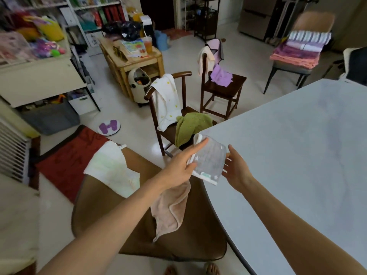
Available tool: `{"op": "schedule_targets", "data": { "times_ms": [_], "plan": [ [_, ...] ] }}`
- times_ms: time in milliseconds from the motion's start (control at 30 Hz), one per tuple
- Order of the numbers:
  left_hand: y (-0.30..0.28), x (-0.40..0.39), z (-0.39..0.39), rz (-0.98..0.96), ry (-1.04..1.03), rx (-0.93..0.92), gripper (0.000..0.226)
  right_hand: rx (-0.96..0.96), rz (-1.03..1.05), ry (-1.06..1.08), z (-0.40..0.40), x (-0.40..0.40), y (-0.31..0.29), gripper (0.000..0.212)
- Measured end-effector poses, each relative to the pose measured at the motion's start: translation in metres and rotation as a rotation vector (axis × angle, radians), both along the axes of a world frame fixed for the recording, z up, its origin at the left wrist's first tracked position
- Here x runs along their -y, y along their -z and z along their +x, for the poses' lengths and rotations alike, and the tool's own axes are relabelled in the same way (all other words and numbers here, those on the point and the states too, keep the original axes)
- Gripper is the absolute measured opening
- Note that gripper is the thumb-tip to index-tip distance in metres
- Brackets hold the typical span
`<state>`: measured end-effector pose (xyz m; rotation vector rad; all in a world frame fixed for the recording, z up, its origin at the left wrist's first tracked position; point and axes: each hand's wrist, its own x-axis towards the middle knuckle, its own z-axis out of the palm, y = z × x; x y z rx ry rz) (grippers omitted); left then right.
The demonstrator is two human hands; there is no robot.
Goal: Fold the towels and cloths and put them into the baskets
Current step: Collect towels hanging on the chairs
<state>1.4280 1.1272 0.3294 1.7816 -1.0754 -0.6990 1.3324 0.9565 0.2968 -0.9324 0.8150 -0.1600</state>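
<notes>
1. Left hand (183, 162) pinches a small folded grey cloth (209, 162) at its left edge, forefinger straight.
2. Right hand (236, 170), fingers spread, touches the cloth's right edge.
3. The cloth is over the table's (297, 145) near-left corner.

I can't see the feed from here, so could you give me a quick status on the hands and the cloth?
Left hand pinches the grey cloth; right hand open beside it. Cloth folded, over the table edge. No basket in view.

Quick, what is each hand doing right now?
Left hand: pinching the small grey cloth by its edge.
Right hand: open, fingers spread at the cloth's other side.
</notes>
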Motion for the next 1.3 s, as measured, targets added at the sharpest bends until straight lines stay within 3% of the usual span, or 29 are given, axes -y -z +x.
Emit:
{"op": "schedule_targets", "data": {
  "times_ms": [333, 567, 767, 867, 967, 1100, 1300],
  "plan": [
    [0.000, -0.018, 0.010, -0.028, -0.101, -0.081, 0.076, 0.194, -0.057, -0.043, 0.023, -0.027, -0.010, 0.020],
    [-0.006, -0.010, 0.001, -0.074, -0.071, -0.120, 0.076, 0.181, 0.159, -0.063, 0.023, -0.021, -0.016, 0.036],
    [0.000, -0.008, -0.002, -0.038, -0.061, -0.089, 0.077, 0.090, 0.151, 0.177, 0.020, -0.017, -0.027, 0.017],
    [0.003, -0.008, -0.010, -0.023, -0.099, -0.116, 0.078, 0.059, 0.038, 0.358, 0.019, -0.016, -0.033, 0.011],
    [0.006, -0.002, -0.018, -0.061, -0.160, -0.193, 0.080, 0.027, -0.251, 0.460, 0.019, -0.022, -0.039, 0.015],
    [0.007, 0.000, -0.018, -0.115, -0.214, -0.284, 0.081, -0.012, -0.596, 0.380, 0.011, -0.033, -0.044, 0.014],
    [0.011, -0.006, -0.008, -0.119, -0.207, -0.332, 0.081, -0.196, -0.414, 0.182, -0.003, -0.049, -0.029, 0.031]
  ]
}}
